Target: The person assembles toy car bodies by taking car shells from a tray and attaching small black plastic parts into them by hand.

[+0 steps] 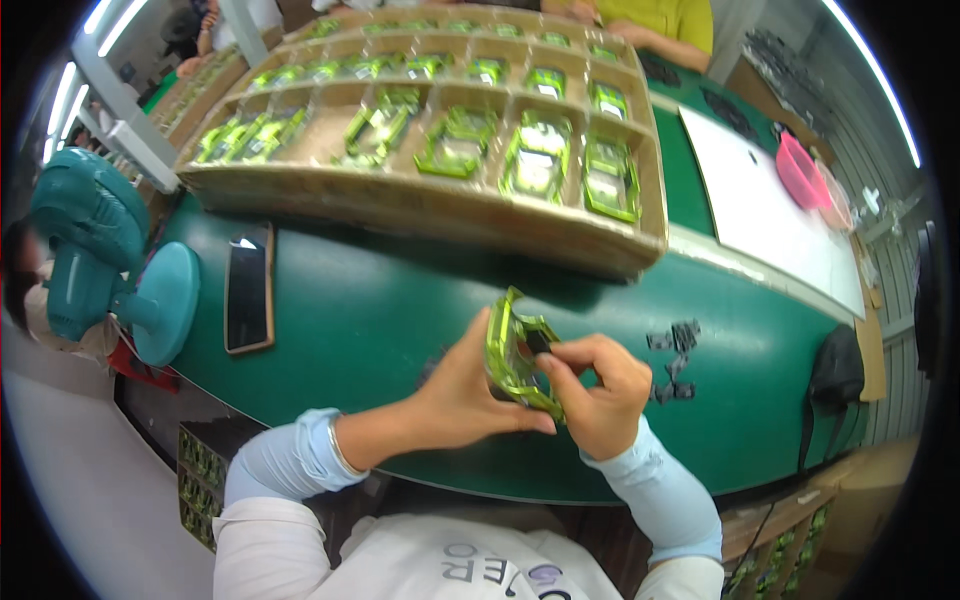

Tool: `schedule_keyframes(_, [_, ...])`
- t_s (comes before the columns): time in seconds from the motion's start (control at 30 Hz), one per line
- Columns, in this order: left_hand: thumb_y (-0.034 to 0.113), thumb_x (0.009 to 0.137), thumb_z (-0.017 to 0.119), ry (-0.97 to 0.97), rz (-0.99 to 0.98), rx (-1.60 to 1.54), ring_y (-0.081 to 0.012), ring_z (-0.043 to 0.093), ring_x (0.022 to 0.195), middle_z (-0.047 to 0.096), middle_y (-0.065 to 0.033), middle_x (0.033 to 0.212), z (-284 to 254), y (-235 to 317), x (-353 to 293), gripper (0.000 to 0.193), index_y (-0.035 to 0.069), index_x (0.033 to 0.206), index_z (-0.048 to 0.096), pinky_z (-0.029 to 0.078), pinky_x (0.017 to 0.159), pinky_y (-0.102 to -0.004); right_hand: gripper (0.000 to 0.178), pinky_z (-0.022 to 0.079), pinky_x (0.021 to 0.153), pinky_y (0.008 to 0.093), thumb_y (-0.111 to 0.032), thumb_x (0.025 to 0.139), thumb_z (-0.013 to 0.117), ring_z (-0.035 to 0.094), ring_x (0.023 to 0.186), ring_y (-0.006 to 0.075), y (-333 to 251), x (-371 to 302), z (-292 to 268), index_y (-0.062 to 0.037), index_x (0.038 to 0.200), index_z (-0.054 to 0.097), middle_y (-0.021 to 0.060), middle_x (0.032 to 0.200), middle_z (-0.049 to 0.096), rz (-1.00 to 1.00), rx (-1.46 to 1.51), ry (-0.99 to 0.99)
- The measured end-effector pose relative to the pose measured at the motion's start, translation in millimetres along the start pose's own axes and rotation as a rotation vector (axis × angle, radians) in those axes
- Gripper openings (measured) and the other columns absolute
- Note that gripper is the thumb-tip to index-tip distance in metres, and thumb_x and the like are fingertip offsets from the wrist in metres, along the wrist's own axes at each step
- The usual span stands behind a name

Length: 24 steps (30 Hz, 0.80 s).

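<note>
My left hand (455,395) grips a bright green, shiny frame (500,355), shaped like a phone case with an open middle, and holds it tilted above the green table. Between the thumb and fingers of my right hand (610,395) is a small black piece (540,343), pressed at the inner side of the frame. My fingertips partly cover that piece, so I cannot tell whether it sits in the frame. Several small black parts (685,336) lie on the table to the right of my right hand. Something dark shows partly behind my left hand.
A cardboard tray (430,215) with dividers stands ahead, holding several green frames. At left are a phone (250,290) and a teal fan (90,230). A white board (750,190), pink baskets (800,172) and a black bag (838,365) are at right. A co-worker's yellow sleeve (680,28) shows beyond.
</note>
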State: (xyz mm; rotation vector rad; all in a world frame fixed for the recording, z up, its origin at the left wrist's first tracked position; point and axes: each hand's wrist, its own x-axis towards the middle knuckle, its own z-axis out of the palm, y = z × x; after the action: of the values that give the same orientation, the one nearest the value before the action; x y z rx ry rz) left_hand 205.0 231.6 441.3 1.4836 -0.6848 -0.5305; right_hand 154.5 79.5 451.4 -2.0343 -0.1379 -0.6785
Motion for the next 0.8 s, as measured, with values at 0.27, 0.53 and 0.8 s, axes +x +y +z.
schedule_keyframes(0.27, [0.005,0.066,0.076,-0.017,-0.005,-0.089,-0.0137,0.044,0.106,0.042,-0.0077,0.110,9.9,7.7,-3.0,0.067,0.004,0.113,0.028,0.041,0.092,-0.0307,0.008,0.044,0.049,0.0253,0.001,0.067,0.067,0.057,0.052,0.0171,-1.5,-9.2,-2.6,0.0013,0.071,0.060,0.0101,0.062,0.059,0.071,0.002,0.013])
schedule_keyframes(0.53, [0.015,0.060,0.081,0.066,0.066,-0.054,-0.0167,0.050,0.095,0.047,-0.0086,0.099,7.1,-11.9,-1.1,0.064,0.003,0.103,0.035,0.043,0.078,-0.0302,0.008,0.045,0.051,0.0241,-0.001,0.067,0.067,0.058,0.052,0.0141,6.8,-9.8,6.9,0.0023,0.069,0.060,0.0095,0.060,0.060,0.160,0.042,0.035])
schedule_keyframes(0.8, [0.014,0.058,0.079,0.002,0.134,0.076,-0.0213,0.050,0.087,0.046,-0.0119,0.093,3.7,-8.2,-4.0,0.062,0.001,0.101,0.035,0.042,0.076,-0.0315,0.008,0.039,0.048,0.0172,0.005,0.068,0.060,0.050,0.053,0.0043,5.4,-8.7,6.4,0.0020,0.067,0.052,0.0012,0.058,0.055,0.203,0.050,0.021])
